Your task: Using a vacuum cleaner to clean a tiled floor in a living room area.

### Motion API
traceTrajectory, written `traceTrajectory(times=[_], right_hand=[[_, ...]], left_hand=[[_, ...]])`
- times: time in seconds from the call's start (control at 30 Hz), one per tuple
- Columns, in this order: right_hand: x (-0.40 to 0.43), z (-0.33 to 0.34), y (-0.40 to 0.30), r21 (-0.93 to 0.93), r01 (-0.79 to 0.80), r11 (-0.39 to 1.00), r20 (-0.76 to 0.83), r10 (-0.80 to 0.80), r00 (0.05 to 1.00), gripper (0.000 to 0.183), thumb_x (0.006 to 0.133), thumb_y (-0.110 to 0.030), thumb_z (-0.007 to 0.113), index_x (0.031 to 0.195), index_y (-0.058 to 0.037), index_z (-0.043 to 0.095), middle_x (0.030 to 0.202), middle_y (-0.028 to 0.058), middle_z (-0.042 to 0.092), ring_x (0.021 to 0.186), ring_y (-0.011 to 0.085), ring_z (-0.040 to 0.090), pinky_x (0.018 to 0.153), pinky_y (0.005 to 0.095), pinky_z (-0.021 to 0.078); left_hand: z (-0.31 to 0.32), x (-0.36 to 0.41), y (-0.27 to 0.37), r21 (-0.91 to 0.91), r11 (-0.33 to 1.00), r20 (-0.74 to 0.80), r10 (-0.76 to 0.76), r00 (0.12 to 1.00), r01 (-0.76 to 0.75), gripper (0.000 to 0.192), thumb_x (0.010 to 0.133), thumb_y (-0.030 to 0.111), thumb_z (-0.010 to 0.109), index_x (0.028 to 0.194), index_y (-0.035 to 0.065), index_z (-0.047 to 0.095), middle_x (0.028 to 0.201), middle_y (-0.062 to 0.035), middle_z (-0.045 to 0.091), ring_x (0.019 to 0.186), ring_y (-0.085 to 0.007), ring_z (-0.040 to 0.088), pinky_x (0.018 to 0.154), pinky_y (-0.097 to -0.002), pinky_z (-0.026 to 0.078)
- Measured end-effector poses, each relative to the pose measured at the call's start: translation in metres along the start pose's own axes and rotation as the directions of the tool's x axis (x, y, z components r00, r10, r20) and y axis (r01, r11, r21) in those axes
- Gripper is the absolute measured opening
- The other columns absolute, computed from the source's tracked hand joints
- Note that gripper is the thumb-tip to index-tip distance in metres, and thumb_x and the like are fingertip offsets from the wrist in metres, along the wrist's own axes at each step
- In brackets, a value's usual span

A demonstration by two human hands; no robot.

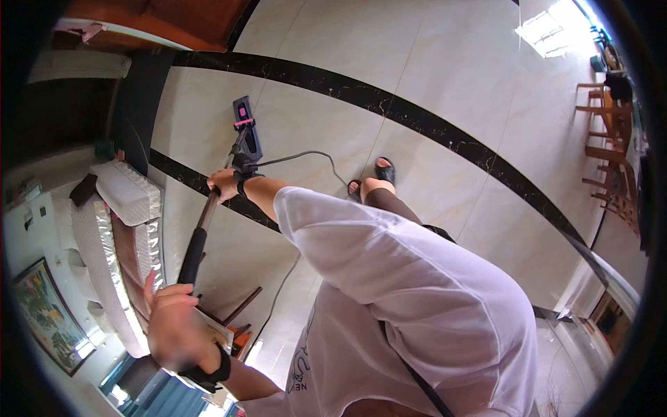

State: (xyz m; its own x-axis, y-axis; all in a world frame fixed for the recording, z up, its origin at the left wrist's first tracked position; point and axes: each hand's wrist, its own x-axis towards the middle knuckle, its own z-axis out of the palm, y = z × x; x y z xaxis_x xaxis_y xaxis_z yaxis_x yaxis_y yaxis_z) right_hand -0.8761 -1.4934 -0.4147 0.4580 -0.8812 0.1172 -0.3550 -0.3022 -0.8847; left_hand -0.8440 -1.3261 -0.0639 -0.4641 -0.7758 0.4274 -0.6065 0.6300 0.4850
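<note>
A flat mop lies ahead of me. Its dark mop head (252, 140) with pink parts rests on the pale tiled floor. My right hand (225, 183) is wrapped around the metal mop pole (209, 211) partway down its length. At the upper end, the fingers of my left hand (174, 326) curl around the black foam grip (194, 253), whose tip they hide. Black bands circle both wrists, and a small dark device (244, 162) with a thin cable (307, 152) sits at the right one.
Black marble strips (365, 99) cross the tiles. A cushioned sofa (125, 195) stands left, beneath a framed picture (52, 318). Wooden chairs (609, 140) line the right side. Reddish-brown furniture (177, 23) is at top left. A dark cord (279, 297) trails over the floor near my feet in black sandals (384, 172).
</note>
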Motion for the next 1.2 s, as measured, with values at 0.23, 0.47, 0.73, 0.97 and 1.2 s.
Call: traceTrajectory(times=[0.23,0.47,0.73,0.97,1.2], right_hand=[[-0.048,-0.007,-0.042,-0.011,0.009,1.0,-0.19,-0.011,0.982,0.038,0.063,-0.038,0.074,0.09,-0.0146,0.06,0.092,0.0019,0.061,0.098,0.0243,0.055,0.085,0.0427,0.0409],[-0.192,-0.094,-0.053,0.036,-0.141,0.989,-0.362,0.144,0.921,0.023,0.064,-0.028,0.07,0.072,-0.0131,0.055,0.071,0.0037,0.057,0.078,0.0257,0.058,0.073,0.038,0.0414],[-0.458,-0.206,0.023,-0.012,-0.634,0.773,-0.585,0.509,0.632,0.016,0.062,-0.023,0.069,0.068,-0.0119,0.058,0.064,0.0085,0.058,0.066,0.0304,0.061,0.064,0.0422,0.0481],[-0.774,-0.23,0.097,-0.009,-0.848,0.53,-0.883,0.394,0.255,0.014,0.058,-0.012,0.067,0.068,-0.0108,0.058,0.068,0.0115,0.059,0.069,0.034,0.06,0.059,0.0447,0.0457],[-0.843,-0.248,0.082,0.043,-0.967,0.251,-0.757,0.639,0.132,0.007,0.064,-0.019,0.063,0.069,-0.0163,0.059,0.073,0.0035,0.061,0.085,0.023,0.059,0.083,0.0409,0.0376]], left_hand=[[-0.071,-0.016,-0.011,0.074,0.997,-0.144,-0.004,0.99,0.015,0.029,0.086,0.018,0.034,0.061,0.0037,0.039,0.058,-0.0126,0.049,0.068,-0.0357,0.057,0.093,-0.0672,0.035],[-0.084,0.04,-0.022,-0.302,0.941,-0.162,0.107,0.981,-0.152,0.048,0.099,0.032,0.032,0.06,0.0065,0.044,0.053,-0.0063,0.046,0.048,-0.0187,0.049,0.057,-0.0397,0.048],[0.161,0.089,0.12,-0.76,0.649,0.024,0.014,1.0,0.01,0.022,0.079,0.014,0.035,0.058,0.0107,0.032,0.058,-0.0057,0.035,0.063,-0.0195,0.039,0.102,-0.0568,0.032],[0.366,0.034,0.305,-0.861,0.306,0.487,0.268,0.831,0.406,0.032,0.088,0.017,0.036,0.06,0.0053,0.047,0.062,-0.0125,0.056,0.063,-0.0254,0.058,0.09,-0.0479,0.041],[0.399,0.002,0.331,-0.754,0.248,0.655,0.347,0.672,0.608,0.039,0.095,0.023,0.04,0.061,0.0046,0.048,0.07,-0.0117,0.054,0.083,-0.0277,0.056,0.09,-0.0424,0.04]])
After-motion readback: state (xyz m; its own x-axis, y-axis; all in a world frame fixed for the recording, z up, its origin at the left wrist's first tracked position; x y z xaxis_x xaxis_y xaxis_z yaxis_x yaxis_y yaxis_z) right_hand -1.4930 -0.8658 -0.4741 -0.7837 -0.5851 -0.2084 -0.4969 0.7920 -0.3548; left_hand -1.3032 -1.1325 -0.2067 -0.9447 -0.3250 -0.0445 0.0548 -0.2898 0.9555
